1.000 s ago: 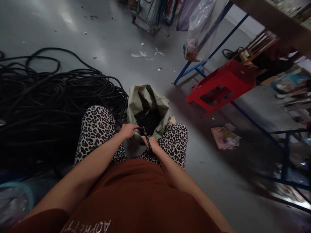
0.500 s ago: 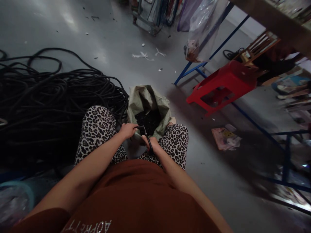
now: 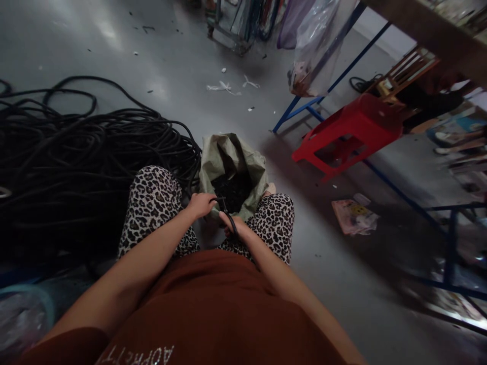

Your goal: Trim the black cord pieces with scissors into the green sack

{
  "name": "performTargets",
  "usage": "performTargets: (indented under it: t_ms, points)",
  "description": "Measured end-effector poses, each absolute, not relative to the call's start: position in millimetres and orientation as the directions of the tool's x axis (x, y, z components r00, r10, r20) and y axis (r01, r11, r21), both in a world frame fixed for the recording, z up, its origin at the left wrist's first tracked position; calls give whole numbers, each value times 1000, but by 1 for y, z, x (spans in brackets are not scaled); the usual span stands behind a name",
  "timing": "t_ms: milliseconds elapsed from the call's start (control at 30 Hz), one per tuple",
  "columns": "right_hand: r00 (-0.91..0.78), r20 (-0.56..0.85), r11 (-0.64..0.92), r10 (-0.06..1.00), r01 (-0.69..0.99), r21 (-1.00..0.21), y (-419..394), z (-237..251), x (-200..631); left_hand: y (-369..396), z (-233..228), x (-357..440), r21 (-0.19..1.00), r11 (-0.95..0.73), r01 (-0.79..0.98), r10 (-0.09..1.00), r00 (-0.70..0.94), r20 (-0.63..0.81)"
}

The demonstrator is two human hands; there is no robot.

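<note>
Hose end: a short black hose piece (image 3: 219, 199) sat between the two hands, just over the near rim of the sack.
Left hand: the left hand (image 3: 201, 204) was closed around the hose piece at its left side, above the left knee.
Scissors: dark scissors (image 3: 229, 221) lay in the right hand, their tip pointing up toward the hose piece; whether the blades touched it was too small and dim to tell.
Right hand: the right hand (image 3: 235, 226) gripped the scissors' handles, fingers curled through them, low between the knees.
Sack: a pale green woven sack (image 3: 233, 154) stood open on the floor between the knees, with dark cut bits (image 3: 233, 187) heaped inside.
Legs: leopard-print trousers (image 3: 152, 200) flanked the sack on both sides.
Hose pile: a large tangle of black hose (image 3: 76, 152) lay on the floor to the left, reaching up to the sack.
Stool: a red plastic stool (image 3: 352, 129) stood well apart to the right, beside a blue metal frame (image 3: 300, 104).
Floor: the grey floor (image 3: 171, 61) carried scattered white scraps (image 3: 224, 87).
</note>
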State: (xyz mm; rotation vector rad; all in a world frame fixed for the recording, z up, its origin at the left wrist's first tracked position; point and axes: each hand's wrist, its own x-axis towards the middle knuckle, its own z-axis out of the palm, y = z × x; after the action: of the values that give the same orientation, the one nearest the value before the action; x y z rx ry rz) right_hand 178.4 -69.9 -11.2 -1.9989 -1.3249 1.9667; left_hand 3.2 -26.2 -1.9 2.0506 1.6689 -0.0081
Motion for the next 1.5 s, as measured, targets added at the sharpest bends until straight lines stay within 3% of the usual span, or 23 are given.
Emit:
performTargets:
  t_ms: [300,1100,1233,1500]
  points:
    - [-165,-803,-648,573,509,-567,-68,-13,176,-28,-2,7,341,-158,927,901,276,-333]
    - [-194,-751,-512,631,623,-591,-68,-20,177,-29,4,12,336,-190,923,881,312,-357]
    - [-126,-772,-544,623,639,-543,-69,-14,177,-28,3,12,360,-189,914,882,319,-348]
    - [-85,-709,-444,700,726,-525,-68,-4,178,-28,0,15,386,-149,910,890,294,-350]
